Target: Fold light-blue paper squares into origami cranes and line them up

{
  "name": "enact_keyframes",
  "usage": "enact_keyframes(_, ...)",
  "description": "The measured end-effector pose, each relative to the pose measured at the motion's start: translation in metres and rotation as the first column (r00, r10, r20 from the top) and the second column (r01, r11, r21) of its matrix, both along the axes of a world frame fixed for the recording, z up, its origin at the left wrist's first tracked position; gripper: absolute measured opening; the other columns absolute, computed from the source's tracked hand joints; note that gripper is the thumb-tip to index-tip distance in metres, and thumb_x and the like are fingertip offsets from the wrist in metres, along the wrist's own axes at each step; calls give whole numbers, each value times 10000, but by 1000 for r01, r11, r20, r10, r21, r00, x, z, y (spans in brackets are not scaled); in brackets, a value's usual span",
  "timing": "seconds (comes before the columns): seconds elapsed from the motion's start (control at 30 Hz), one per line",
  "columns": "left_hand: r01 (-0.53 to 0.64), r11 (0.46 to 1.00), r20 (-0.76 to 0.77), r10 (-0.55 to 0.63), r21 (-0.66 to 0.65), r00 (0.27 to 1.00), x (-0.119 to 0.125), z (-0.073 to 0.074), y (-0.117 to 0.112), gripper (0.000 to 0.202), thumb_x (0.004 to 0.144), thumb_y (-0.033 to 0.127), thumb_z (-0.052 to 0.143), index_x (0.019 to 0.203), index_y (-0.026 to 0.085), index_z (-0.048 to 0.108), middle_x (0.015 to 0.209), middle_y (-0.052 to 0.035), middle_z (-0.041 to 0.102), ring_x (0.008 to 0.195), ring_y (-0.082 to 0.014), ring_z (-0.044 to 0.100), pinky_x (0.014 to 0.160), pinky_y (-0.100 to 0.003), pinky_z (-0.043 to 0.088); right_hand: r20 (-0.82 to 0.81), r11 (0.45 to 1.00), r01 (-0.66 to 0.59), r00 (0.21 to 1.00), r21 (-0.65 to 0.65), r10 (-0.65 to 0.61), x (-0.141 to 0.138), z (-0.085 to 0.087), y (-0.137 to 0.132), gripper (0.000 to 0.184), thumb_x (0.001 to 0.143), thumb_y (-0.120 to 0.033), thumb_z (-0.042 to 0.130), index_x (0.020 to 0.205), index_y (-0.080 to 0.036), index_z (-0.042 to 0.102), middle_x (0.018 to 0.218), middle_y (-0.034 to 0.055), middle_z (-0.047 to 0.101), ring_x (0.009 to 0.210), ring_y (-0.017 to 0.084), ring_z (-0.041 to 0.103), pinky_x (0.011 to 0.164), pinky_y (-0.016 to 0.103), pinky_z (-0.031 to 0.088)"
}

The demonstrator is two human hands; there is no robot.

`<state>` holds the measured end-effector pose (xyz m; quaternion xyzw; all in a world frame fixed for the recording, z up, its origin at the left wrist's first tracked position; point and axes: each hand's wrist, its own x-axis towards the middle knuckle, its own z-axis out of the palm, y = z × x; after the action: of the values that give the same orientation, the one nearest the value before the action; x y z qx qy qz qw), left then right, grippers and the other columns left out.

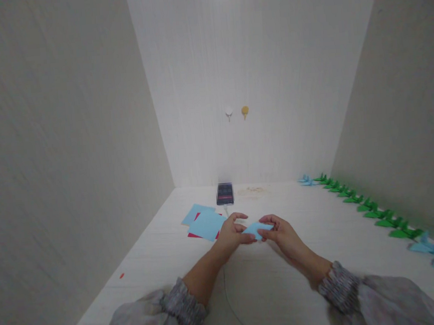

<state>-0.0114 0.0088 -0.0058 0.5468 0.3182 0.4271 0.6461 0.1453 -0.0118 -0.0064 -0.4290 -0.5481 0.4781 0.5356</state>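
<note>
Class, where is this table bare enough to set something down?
Bare: between the right hand and the green folded papers; also between the red scrap and loose sheets. Crowded: along the right wall, and beside the left hand, near the sheets and phone.

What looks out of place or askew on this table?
A brownish patch marks the white tabletop right of the phone, perhaps a stain or wear. A small orange-red piece lies alone near the left edge, and the blue and red sheets overlap unevenly.
</note>
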Motion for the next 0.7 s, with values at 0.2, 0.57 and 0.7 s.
enact_keyframes(0.2, 24, 1000, 20, -24, -16, 1000, 0, 8, -4, 580, 459, 184, 711, 919, 160, 357, 572, -10, 609, 535, -173, 596, 576, -319, 465, -72, 999, 42, 996, -10, -42, -2, 2, -1, 304, 533, -222, 659, 761, -158, 470, 569, -34, 543, 469, 100, 511, 493, 229, 388)
enact_keyframes(0.57, 81, 996, 10, -81, 23, 997, -3, 1, -1, 668, 436, 158, 726, 994, 156, 358, 696, -49, 619, 645, -161, 592, 625, -283, 432, -98, 999, 41, 994, -34, -44, 1, -3, 2, 296, 554, -202, 640, 774, -160, 447, 577, -28, 543, 472, 94, 503, 481, 220, 379)
enact_keyframes(0.7, 33, 999, -7, -33, -17, 999, 0, 1, -2, 604, 492, 231, 701, 983, 145, 359, 634, -21, 594, 581, -158, 587, 597, -319, 453, -60, 999, 35, 998, -19, -36, -2, -6, 1, 274, 572, -218, 627, 775, -163, 453, 587, -30, 544, 477, 95, 508, 490, 228, 390)
